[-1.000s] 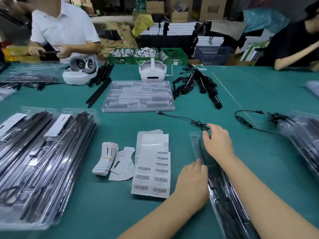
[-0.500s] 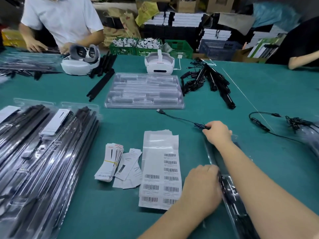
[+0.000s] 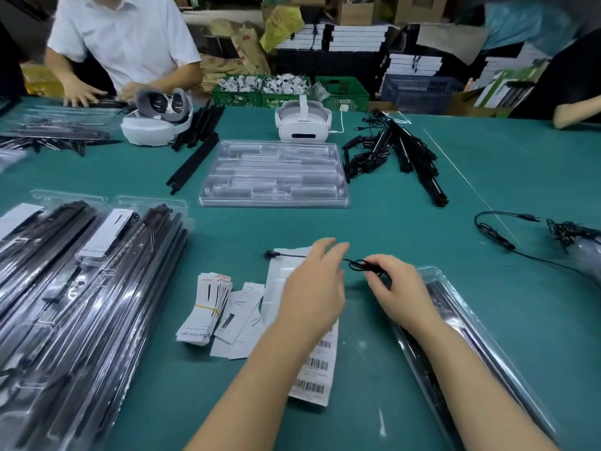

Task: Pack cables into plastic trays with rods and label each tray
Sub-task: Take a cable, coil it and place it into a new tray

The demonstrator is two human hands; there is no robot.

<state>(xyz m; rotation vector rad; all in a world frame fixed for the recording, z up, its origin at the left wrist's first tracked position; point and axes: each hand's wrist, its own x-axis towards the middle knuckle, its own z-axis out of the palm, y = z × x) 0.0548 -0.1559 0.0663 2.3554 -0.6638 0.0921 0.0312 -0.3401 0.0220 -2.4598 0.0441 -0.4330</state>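
Note:
A thin black cable (image 3: pixel 361 264) with a small coiled bundle is lifted over the green table. My right hand (image 3: pixel 395 289) pinches the bundle. My left hand (image 3: pixel 313 288) hovers beside it, fingers loosely bent near the cable's straight end, whose plug (image 3: pixel 269 254) lies on the barcode label sheet (image 3: pixel 313 362). A clear plastic tray holding black rods (image 3: pixel 461 323) lies under my right forearm. A rubber-banded stack of paper labels (image 3: pixel 208 307) sits left of the sheet.
Stacks of filled trays (image 3: pixel 81 304) fill the left side. An empty clear tray (image 3: pixel 274 174) lies ahead, with loose black rods (image 3: pixel 193 164), a pile of cables and rods (image 3: pixel 395 154), two white headsets (image 3: pixel 304 123), and another cable (image 3: pixel 497 232) at right. Other people work at the far edge.
My right hand has pulled the cable from the table toward me and lifted its bundle. My left hand left the rod tray and moved up to the cable.

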